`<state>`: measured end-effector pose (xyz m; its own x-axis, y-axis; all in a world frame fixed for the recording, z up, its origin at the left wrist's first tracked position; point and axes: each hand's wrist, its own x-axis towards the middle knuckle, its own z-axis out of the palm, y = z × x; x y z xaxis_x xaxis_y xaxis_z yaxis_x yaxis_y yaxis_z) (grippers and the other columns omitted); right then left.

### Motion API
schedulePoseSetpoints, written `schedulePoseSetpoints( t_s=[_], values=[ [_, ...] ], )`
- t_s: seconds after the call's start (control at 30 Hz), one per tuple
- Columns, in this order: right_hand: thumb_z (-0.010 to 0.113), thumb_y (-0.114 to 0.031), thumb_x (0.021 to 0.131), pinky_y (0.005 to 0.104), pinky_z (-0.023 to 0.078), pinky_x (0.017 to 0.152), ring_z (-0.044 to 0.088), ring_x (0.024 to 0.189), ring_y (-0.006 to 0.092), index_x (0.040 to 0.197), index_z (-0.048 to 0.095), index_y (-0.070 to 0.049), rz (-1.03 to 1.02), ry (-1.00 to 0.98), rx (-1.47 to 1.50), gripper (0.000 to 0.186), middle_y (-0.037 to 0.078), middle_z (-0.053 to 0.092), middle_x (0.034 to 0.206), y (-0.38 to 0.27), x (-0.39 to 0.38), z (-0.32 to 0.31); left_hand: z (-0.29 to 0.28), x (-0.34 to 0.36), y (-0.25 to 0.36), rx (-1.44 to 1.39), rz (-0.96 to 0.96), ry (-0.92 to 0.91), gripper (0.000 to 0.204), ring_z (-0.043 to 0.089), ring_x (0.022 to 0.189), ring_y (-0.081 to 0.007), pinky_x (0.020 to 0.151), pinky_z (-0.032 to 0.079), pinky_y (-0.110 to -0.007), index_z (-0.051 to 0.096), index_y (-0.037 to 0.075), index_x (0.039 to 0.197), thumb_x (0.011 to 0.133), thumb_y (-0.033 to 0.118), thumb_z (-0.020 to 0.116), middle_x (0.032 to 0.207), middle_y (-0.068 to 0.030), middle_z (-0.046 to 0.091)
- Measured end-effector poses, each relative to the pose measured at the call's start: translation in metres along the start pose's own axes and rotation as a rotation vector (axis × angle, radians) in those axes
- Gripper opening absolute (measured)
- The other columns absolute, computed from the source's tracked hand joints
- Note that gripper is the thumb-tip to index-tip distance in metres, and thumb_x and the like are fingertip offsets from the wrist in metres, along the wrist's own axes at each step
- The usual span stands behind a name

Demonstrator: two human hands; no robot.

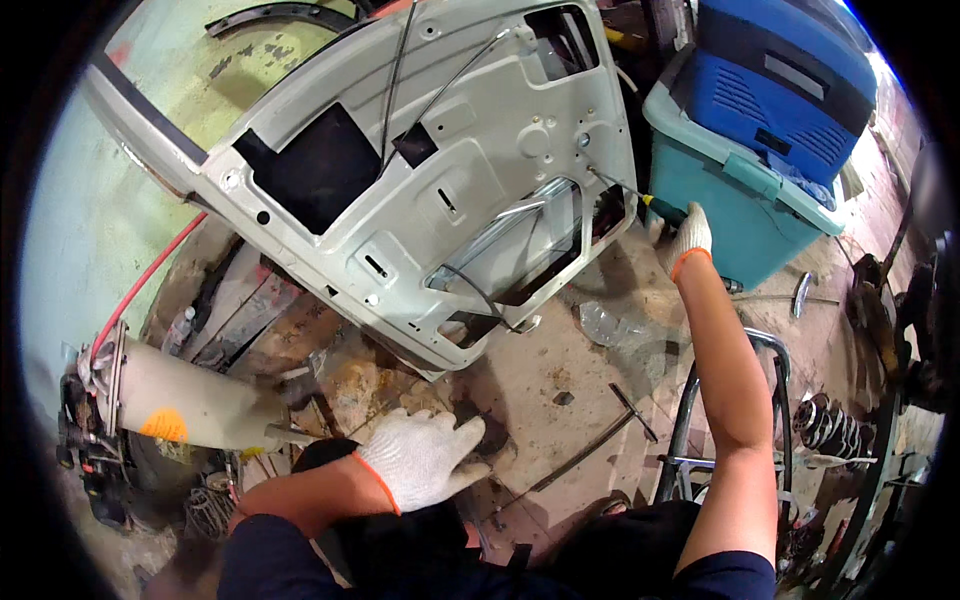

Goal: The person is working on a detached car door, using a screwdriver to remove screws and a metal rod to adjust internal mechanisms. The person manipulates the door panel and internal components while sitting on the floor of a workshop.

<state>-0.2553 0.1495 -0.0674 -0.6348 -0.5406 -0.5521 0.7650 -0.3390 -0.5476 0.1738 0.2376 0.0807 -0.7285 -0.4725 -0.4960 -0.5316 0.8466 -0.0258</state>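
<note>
A bare grey car door panel [480, 150] stands tilted in front of me, with large cut-outs and small holes. My right hand [690, 238], in a white knit glove with an orange cuff, is closed around the dark handle of a long screwdriver [664, 209]. The screwdriver's thin shaft reaches left to the panel's right part, and its tip appears to touch the panel near a hole. Low in front of my body, my gloved left hand [425, 460] holds nothing, its fingers apart. Thin rods and a dark cable hang across the panel.
On the right, a blue case [780, 85] rests on a teal storage bin [715, 205]. A T-shaped bar [590, 448] lies on the floor beside a metal-framed stool [690, 430]. A pale cylindrical tank [200, 395] with a red hose [150, 275] stands left. A coil spring [828, 428] lies far right.
</note>
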Motion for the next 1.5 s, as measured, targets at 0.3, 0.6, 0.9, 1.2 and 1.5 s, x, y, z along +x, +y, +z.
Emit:
schedulePoseSetpoints(
  t_s=[0.3, 0.6, 0.9, 1.2, 1.5],
  values=[
    [0.066, -0.021, 0.090, 0.0317, 0.051, 0.078, 0.064, 0.083, 0.0222, 0.108, 0.065, -0.004, -1.078, -0.285, -1.135, 0.025, 0.011, 0.068, 0.093, -0.002, 0.012, -0.040, 0.023, 0.037, -0.022, -0.101, 0.284, -0.250, 0.049, 0.065, 0.094, -0.0406, 0.082, 0.050, -0.051, 0.058, 0.008, 0.120, 0.093, 0.049, 0.052, 0.098, -0.0204, 0.066],
    [0.069, -0.027, 0.088, 0.0363, 0.053, 0.070, 0.063, 0.081, 0.0291, 0.108, 0.063, -0.006, -0.807, -0.261, -1.219, 0.029, 0.013, 0.062, 0.084, -0.018, 0.020, -0.046, 0.035, 0.048, -0.015, -0.112, 0.490, -0.253, 0.045, 0.065, 0.086, -0.0415, 0.074, 0.051, -0.050, 0.058, 0.006, 0.114, 0.093, 0.046, 0.055, 0.089, -0.0207, 0.065],
    [0.067, -0.042, 0.088, 0.0373, 0.052, 0.078, 0.066, 0.083, 0.0277, 0.108, 0.061, 0.003, -0.165, -0.062, -0.829, 0.049, 0.017, 0.068, 0.094, -0.023, 0.013, -0.020, 0.036, 0.042, -0.018, -0.180, 0.458, -0.269, 0.047, 0.064, 0.090, -0.0409, 0.078, 0.050, -0.050, 0.057, 0.007, 0.117, 0.093, 0.047, 0.055, 0.093, -0.0196, 0.065],
    [0.056, -0.044, 0.096, 0.0343, 0.047, 0.047, 0.059, 0.054, 0.0192, 0.112, 0.059, 0.002, -0.874, 0.004, -0.969, 0.049, 0.014, 0.066, 0.079, -0.002, 0.030, -0.031, 0.035, 0.054, -0.019, -0.225, 0.449, -0.340, 0.046, 0.064, 0.093, -0.0413, 0.081, 0.051, -0.048, 0.058, 0.006, 0.117, 0.093, 0.045, 0.055, 0.099, -0.0203, 0.066],
    [0.061, -0.030, 0.094, 0.0302, 0.044, 0.046, 0.053, 0.057, 0.0130, 0.113, 0.057, -0.001, -0.563, -0.158, -0.905, 0.034, 0.005, 0.057, 0.074, 0.008, 0.001, -0.020, -0.079, 0.123, -0.006, -0.442, 0.653, 0.412, 0.039, 0.064, 0.104, -0.0285, 0.088, 0.050, -0.039, 0.060, 0.003, 0.121, 0.086, 0.018, 0.061, 0.116, -0.0166, 0.065]
  ],
)
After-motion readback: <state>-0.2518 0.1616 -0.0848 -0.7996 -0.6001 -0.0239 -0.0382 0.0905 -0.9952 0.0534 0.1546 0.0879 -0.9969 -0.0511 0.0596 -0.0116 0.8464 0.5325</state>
